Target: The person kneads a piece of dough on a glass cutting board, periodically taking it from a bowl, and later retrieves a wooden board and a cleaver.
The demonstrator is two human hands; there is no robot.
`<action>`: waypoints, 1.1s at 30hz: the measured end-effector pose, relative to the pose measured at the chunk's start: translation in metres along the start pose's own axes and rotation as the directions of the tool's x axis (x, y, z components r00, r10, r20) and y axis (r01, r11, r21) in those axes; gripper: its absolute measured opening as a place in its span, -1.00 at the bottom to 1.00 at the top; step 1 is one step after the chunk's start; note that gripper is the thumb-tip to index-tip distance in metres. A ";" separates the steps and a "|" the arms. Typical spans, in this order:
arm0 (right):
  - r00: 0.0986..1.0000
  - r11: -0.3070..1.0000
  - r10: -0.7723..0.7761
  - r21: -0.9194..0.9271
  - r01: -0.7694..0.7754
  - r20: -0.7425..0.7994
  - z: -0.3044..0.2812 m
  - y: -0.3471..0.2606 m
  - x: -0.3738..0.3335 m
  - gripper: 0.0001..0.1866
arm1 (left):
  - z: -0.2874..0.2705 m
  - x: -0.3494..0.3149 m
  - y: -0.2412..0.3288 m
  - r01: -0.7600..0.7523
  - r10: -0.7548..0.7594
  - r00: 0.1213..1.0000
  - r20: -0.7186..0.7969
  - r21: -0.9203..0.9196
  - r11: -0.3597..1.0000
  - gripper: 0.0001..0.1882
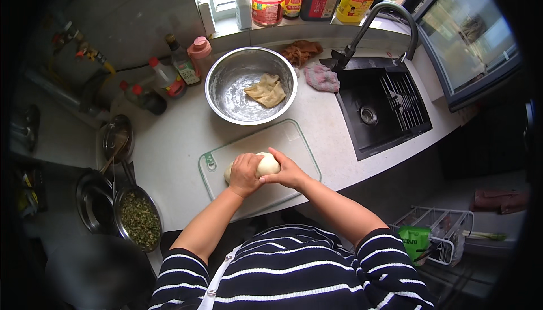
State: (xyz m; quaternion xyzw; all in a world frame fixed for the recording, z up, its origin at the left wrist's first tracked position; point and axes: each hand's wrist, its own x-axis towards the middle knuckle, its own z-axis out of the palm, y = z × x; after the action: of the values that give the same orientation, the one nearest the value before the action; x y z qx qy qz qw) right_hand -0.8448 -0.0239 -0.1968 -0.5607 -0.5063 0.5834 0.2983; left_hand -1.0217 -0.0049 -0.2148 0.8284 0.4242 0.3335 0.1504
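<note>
A pale lump of dough (pixel 268 164) lies on a translucent cutting board (pixel 294 140) with a green rim. My left hand (pixel 245 173) is wrapped over the dough's left part, with a bit of dough showing past its outer side. Cupped against the right end is my right hand (pixel 288 172), its thumb below and its fingers along the far side. The dough's underside is hidden by both hands. Just beyond the board stands a large steel bowl (pixel 226 98), dusted white inside, with a crumpled tan cloth or sheet (pixel 267 90) in it.
A black sink (pixel 362 140) with a curved faucet (pixel 416 33) is set into the counter at right. Several bottles, one a pink-lidded bottle (pixel 201 53), stand at back left. A pan of chopped greens (pixel 140 219) sits at lower left. Rags (pixel 322 78) lie beside the sink.
</note>
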 end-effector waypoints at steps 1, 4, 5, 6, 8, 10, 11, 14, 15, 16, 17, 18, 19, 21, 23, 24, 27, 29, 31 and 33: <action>0.994 0.981 0.017 0.193 -0.037 0.104 0.003 -0.001 0.003 0.07 | -0.001 -0.003 -0.003 -0.001 0.001 1.000 0.025 -0.009 1.000 -0.28; 0.998 0.989 0.000 0.147 -0.009 0.062 0.006 -0.005 0.007 0.04 | -0.015 -0.011 0.008 0.021 -0.027 0.995 0.093 0.059 0.998 0.10; 0.997 0.992 0.010 0.126 -0.020 0.076 0.006 -0.008 0.006 0.00 | -0.021 -0.011 0.016 0.031 -0.042 0.993 0.111 0.097 0.995 0.25; 0.996 0.994 0.021 0.105 -0.030 0.088 0.004 -0.011 0.005 -0.03 | -0.018 -0.016 0.019 0.082 -0.094 0.975 0.204 0.064 0.995 0.51; 0.996 0.996 0.017 0.082 -0.024 0.086 0.005 -0.011 0.004 -0.15 | -0.005 -0.020 0.015 0.087 -0.097 0.987 0.126 0.079 0.993 0.44; 0.994 0.988 0.064 0.136 -0.075 0.085 0.006 -0.011 0.001 -0.20 | 0.011 -0.021 0.012 0.084 -0.093 0.994 0.058 0.148 0.985 0.27; 0.993 0.982 0.088 0.161 -0.101 0.083 0.006 -0.011 -0.001 -0.22 | 0.016 -0.021 0.012 0.083 -0.096 0.993 0.070 0.162 0.983 0.19; 0.991 0.976 0.123 0.173 -0.130 0.051 0.003 -0.005 -0.005 -0.28 | 0.025 -0.018 0.013 0.065 -0.081 0.994 0.079 0.190 0.980 -0.09; 0.991 0.976 0.130 0.171 -0.133 0.029 0.001 -0.002 -0.007 -0.29 | 0.027 -0.016 0.015 0.051 -0.063 0.996 0.061 0.189 0.981 -0.19; 0.991 0.976 0.133 0.173 -0.133 0.008 0.001 0.001 -0.008 -0.31 | 0.027 -0.013 0.015 0.034 -0.044 0.998 0.044 0.193 0.981 -0.28; 0.991 0.976 0.136 0.175 -0.132 -0.012 0.001 0.004 -0.010 -0.32 | 0.029 -0.013 0.012 0.012 -0.019 0.999 0.035 0.194 0.981 -0.35; 0.993 0.982 0.117 0.156 -0.110 -0.033 0.002 0.007 -0.011 -0.32 | 0.033 -0.013 0.008 -0.011 0.006 1.000 0.025 0.194 0.981 -0.42; 0.994 0.987 0.096 0.136 -0.088 -0.055 0.003 0.010 -0.012 -0.32 | 0.033 -0.009 0.007 -0.035 0.033 0.999 0.015 0.195 0.980 -0.48; 0.994 0.992 0.080 0.105 -0.072 -0.075 0.001 0.015 -0.014 -0.31 | 0.031 -0.006 0.006 -0.038 0.027 0.997 0.065 0.162 0.986 -0.56; 0.994 0.994 0.082 0.081 -0.076 -0.075 0.001 0.012 -0.015 -0.27 | 0.029 -0.002 0.007 -0.032 0.022 0.997 0.070 0.143 0.989 -0.61; 0.995 0.998 0.058 0.021 -0.057 -0.084 -0.001 0.010 -0.016 -0.24 | 0.029 -0.003 0.008 -0.022 0.016 0.999 0.051 0.137 0.990 -0.62; 0.987 0.976 -0.056 -0.217 0.022 -0.153 0.005 -0.001 -0.018 -0.12 | 0.032 -0.014 -0.002 0.012 -0.019 0.998 0.054 0.141 0.990 -0.47; 0.947 0.888 -0.192 -0.457 0.056 -0.257 0.010 0.021 -0.016 -0.04 | 0.024 -0.011 0.006 0.027 -0.043 0.991 0.128 0.125 0.992 -0.25; 0.996 1.000 -0.009 0.000 0.009 -0.091 -0.004 0.034 -0.006 -0.06 | -0.003 0.001 0.023 0.041 -0.064 0.967 0.247 0.096 0.995 0.06; 0.976 0.918 0.169 0.339 -0.207 0.140 -0.007 0.005 -0.010 -0.12 | -0.019 0.004 0.022 0.051 -0.093 0.886 0.455 0.105 0.993 0.29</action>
State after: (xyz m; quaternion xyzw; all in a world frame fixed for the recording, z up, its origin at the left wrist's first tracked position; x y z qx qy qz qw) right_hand -0.8352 -0.0333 -0.1969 -0.5121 -0.3530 0.7197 0.3084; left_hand -1.0197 -0.0153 -0.1869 0.8733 0.4217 0.1032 0.2211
